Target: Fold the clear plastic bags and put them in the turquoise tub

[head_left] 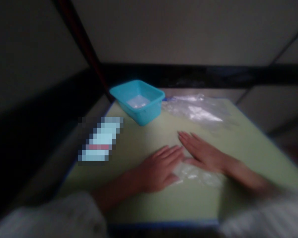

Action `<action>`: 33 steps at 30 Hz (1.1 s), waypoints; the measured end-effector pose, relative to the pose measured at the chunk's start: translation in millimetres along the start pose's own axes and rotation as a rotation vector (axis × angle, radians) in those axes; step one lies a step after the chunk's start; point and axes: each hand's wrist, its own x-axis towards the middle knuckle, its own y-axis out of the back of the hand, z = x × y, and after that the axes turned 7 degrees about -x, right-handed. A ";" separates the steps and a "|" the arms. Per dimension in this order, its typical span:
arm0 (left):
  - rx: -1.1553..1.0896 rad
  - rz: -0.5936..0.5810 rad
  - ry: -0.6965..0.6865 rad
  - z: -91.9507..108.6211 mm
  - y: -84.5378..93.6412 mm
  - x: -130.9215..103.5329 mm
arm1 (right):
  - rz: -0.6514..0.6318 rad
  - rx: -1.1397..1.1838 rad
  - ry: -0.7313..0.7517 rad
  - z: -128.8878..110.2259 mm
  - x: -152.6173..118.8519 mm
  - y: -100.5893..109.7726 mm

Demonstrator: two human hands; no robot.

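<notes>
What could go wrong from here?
1. The clear plastic by the left hand and right hand looks thin and wrinkled; it might crease or slip as they move.
2. The blue basin stands near the table's far left corner; a knock could push it off.
3. The larger plastic sheeting lies loose near the far edge and might slide over it.

The plastic film [201, 175] is colourless, the basin [150, 113] turquoise — the tabletop [144, 208] yellow-green.
</notes>
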 end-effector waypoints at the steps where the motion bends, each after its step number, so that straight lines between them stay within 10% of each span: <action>1: -0.006 -0.002 0.002 -0.8 -0.5 -0.3 | -0.002 0.004 -0.001 0.0 0.2 -0.4; 19: 0.033 0.312 -0.015 -32.1 22.0 0.3 | 0.158 0.153 -0.199 15.1 -14.3 48.9; 33: 0.119 0.339 -0.151 -30.2 27.7 0.0 | 0.068 0.043 -0.183 18.0 -10.2 31.6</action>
